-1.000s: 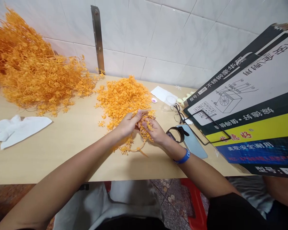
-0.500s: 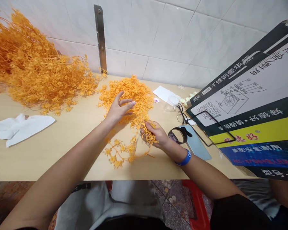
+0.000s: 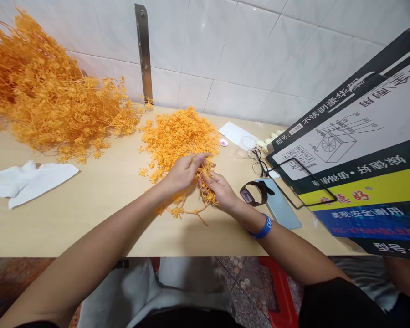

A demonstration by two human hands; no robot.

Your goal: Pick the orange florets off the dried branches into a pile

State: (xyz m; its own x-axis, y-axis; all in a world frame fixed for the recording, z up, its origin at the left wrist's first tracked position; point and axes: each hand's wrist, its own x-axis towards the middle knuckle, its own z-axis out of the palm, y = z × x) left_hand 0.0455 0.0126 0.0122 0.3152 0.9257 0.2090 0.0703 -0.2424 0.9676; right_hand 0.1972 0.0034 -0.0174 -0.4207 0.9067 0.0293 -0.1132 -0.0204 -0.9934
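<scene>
Between my two hands is an orange dried-flower sprig (image 3: pixel 207 171) with thin stems and small blossoms. My right hand (image 3: pixel 221 189) is closed around its stems, a bunch of them hanging below the fingers. My left hand (image 3: pixel 184 173) has come in beside it, thumb and fingers pinched at the blossoms near the right fingertips. A branching stem (image 3: pixel 194 212) trails below the hands over the table, partly hidden by the left hand. Just behind the hands lies a heap of the same orange flowers (image 3: pixel 182 134).
A larger mass of orange branches (image 3: pixel 54 100) fills the back left, with a white tissue (image 3: pixel 34 180) before it. To the right are a watch (image 3: pixel 249 193), a light blue phone (image 3: pixel 282 205), eyeglasses (image 3: pixel 258 164) and a big printed carton (image 3: pixel 355 136). A tiled wall (image 3: pixel 205 41) stands behind.
My left hand, spread over the flower heap before, has moved down and right to the right hand and closed on the blossoms. The trailing stem has shifted with the hands.
</scene>
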